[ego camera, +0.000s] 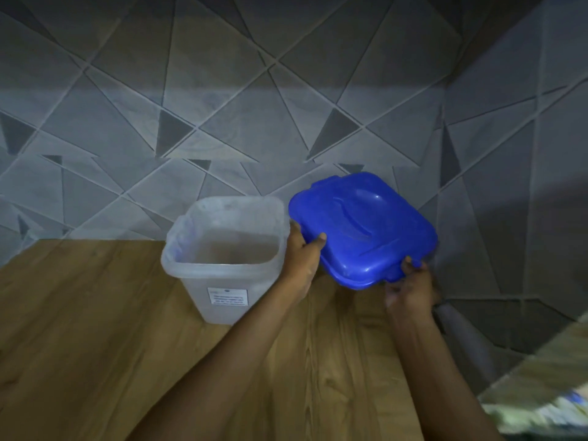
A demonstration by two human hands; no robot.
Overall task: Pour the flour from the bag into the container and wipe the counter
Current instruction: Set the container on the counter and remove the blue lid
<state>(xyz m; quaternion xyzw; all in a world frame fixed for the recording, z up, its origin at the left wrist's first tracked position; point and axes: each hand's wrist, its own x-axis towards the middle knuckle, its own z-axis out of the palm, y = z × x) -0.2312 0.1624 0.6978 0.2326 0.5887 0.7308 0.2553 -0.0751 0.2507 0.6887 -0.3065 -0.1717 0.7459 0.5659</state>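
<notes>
Blue lid (362, 227) gripped at opposite edges by left hand (300, 259) and right hand (410, 288), fingers clamped on its rim, held tilted above the desk (95, 329); open container (226, 256) stands immediately left of the left fingers; flour bag unseen.
</notes>
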